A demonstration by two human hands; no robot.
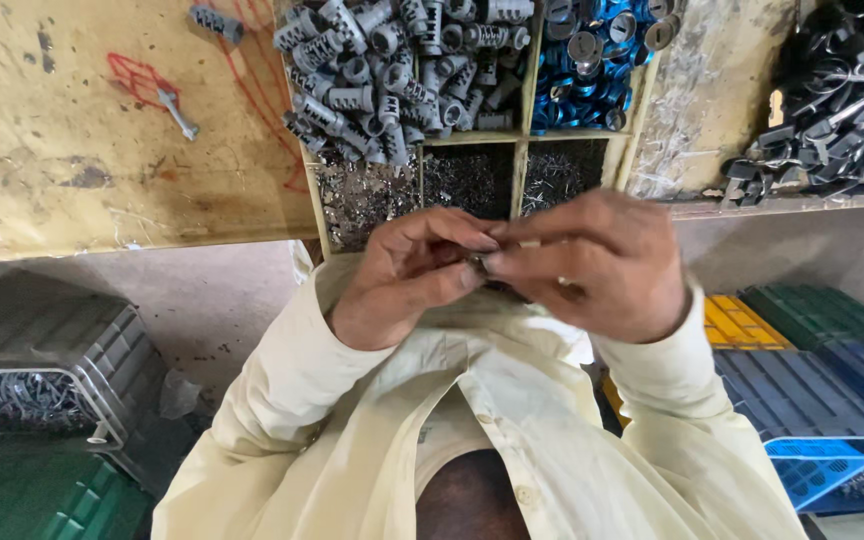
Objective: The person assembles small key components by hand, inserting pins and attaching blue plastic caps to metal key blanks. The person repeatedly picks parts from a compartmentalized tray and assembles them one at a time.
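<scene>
Cream shirt sleeves fill the bottom of my view, and above them both hands are raised just off the near edge of the bench. On my left hand the fingers are curled nearly closed, thumb and forefinger tips pinched together. On my right hand the fingers are pinched the same way, and the two sets of tips meet on a small dark part. It sits between the fingertips, mostly hidden, so I cannot tell what kind of piece it is or whether it is one piece or two.

I judge this one is mid-assembly, held and not yet set down. No finished pieces show anywhere I can see.

Just beyond my hands, at the near edge, stands a wooden tray with compartments: grey plastic plugs, blue rings, and small metal bits in the nearer cells, all well stocked. A heap of black clips lies towards the right end, so plenty seems left.
</scene>
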